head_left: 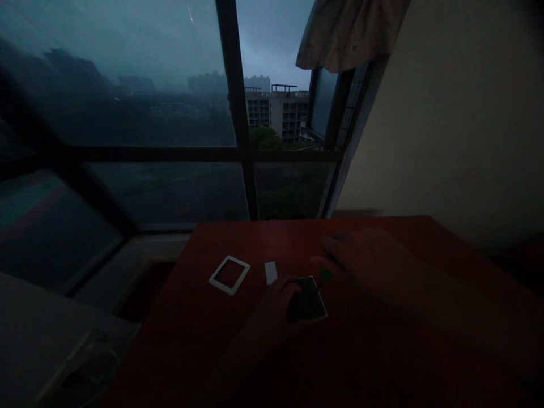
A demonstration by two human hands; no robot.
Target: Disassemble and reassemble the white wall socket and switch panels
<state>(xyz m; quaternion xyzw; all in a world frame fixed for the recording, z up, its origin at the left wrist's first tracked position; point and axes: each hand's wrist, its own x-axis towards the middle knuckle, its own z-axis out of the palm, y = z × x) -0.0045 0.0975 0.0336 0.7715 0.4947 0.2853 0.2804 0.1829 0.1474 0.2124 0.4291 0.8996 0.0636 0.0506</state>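
Note:
My left hand (276, 309) is closed around the left side of a small square plate-like piece (306, 300). It has a dark face and a pale rim, and it looks like a wall switch or socket body, though the dim light hides its details. A screwdriver (325, 275) with a green handle slants down to the right edge of this piece. The fingers of my right hand (352, 254) are bent at the top of the green handle, their grip partly lost in shadow. Left of my hands lie a white square frame (244, 276) and a small white rectangular plate (271, 272).
The reddish-brown table (280, 241) stands against a large dark-framed window (157, 154). A pale wall (442, 113) rises on the right. Cloth (352, 37) hangs over the upper window. Low at left is a dim, round object (96, 365) that I cannot make out.

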